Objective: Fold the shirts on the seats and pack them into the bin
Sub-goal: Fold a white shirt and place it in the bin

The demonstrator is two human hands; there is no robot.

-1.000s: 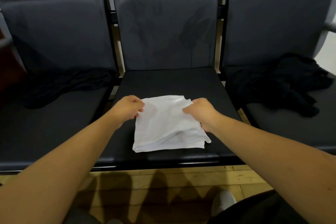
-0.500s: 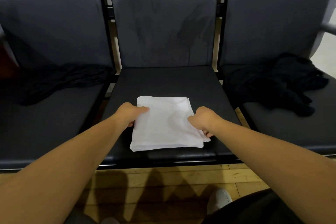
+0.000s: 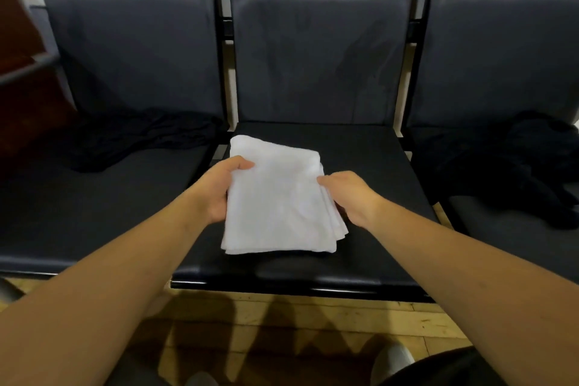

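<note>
L hand (image 3: 219, 188) + R hand (image 3: 347, 194) grip folded white shirt (image 3: 279, 200) by sides (arms outstretched) over mid seat (image 3: 369, 166).

We see the folded shirt (image 3: 275, 197) as plain white all over. The seats (image 3: 134, 50) are a plain dark blue-grey, and we note darker smudges on the middle backrest (image 3: 313, 56). The middle cushion (image 3: 369, 166) reads nearly black, with a glossy front edge. The left garment (image 3: 141, 138) and the right garment (image 3: 517, 163) are both black, plain as far as we can tell. The floor (image 3: 313, 316) is yellow-brown wood with dark grain streaks. The shoe (image 3: 393, 357) is pale grey. A blurred panel (image 3: 25, 97) at far left is reddish brown.
</note>
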